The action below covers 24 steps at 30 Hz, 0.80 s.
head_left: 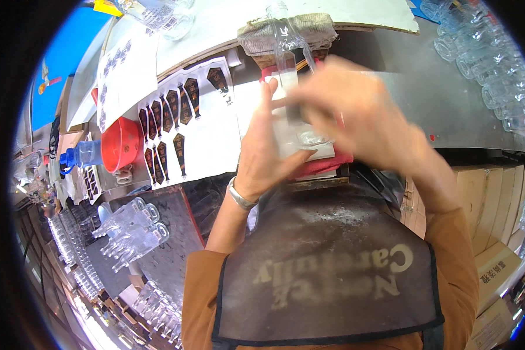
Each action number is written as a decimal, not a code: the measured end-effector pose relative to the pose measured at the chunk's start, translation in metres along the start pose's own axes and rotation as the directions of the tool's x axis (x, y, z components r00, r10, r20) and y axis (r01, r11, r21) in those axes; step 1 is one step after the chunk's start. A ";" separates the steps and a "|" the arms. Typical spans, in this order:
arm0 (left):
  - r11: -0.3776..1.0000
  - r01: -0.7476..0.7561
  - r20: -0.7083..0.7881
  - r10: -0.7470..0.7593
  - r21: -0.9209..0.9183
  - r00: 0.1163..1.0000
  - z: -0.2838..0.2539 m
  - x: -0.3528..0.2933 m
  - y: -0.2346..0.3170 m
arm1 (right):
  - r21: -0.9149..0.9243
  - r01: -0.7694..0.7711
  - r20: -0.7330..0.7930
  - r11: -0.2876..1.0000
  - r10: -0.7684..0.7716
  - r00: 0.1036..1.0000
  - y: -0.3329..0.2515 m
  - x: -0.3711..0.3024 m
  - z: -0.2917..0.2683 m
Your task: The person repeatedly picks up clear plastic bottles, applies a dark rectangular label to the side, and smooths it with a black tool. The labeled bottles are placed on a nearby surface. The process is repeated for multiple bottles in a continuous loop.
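Observation:
A clear glass bottle (284, 49) lies in front of me, its neck pointing away and resting on a folded, stained cloth (318, 29). My left hand (259, 143) holds the lower body of the bottle from the left, fingers along its side and thumb by its base. Over the bottle's right side is my right hand (356, 108), smeared by motion, so its grip is unclear. Something dark shows on the bottle under the right fingers; I cannot make it out. Beneath the bottle is a red cloth (324, 167). To the left, dark tie-shaped labels (179, 154) lie on a white sheet (213, 137).
A red bowl (121, 146) and a blue-capped plastic bottle (86, 154) stand left of the labels. Glass bottles (484, 67) crowd the far right; more bottles (131, 233) lie at lower left. Cardboard boxes (478, 204) stand at right. A white board (361, 11) edges the far side.

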<state>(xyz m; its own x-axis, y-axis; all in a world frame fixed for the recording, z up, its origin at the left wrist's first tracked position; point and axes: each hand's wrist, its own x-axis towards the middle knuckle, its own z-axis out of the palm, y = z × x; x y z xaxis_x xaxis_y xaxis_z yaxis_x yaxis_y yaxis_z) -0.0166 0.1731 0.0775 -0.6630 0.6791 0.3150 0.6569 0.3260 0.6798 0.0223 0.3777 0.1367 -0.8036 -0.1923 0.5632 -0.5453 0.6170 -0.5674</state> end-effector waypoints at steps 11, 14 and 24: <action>0.988 0.066 0.015 -0.065 -0.140 0.998 0.003 -0.007 0.002 | -0.089 0.042 0.159 0.995 -0.028 0.987 -0.007 -0.007 0.004; 0.957 0.151 0.054 -0.142 -0.248 0.988 0.003 -0.006 0.003 | -0.041 -0.163 -0.151 0.986 0.155 0.976 0.041 0.026 -0.006; 0.943 0.099 0.055 -0.086 -0.318 0.995 0.007 -0.011 -0.015 | 0.110 -0.171 0.013 0.979 0.171 0.985 0.024 -0.017 -0.007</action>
<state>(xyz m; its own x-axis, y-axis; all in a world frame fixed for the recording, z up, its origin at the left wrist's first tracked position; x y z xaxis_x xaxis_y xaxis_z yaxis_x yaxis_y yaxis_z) -0.0171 0.1651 0.0592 -0.6960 0.6839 0.2186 0.4400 0.1657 0.8826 0.0244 0.4010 0.1176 -0.8879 -0.0941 0.4503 -0.4226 0.5534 -0.7177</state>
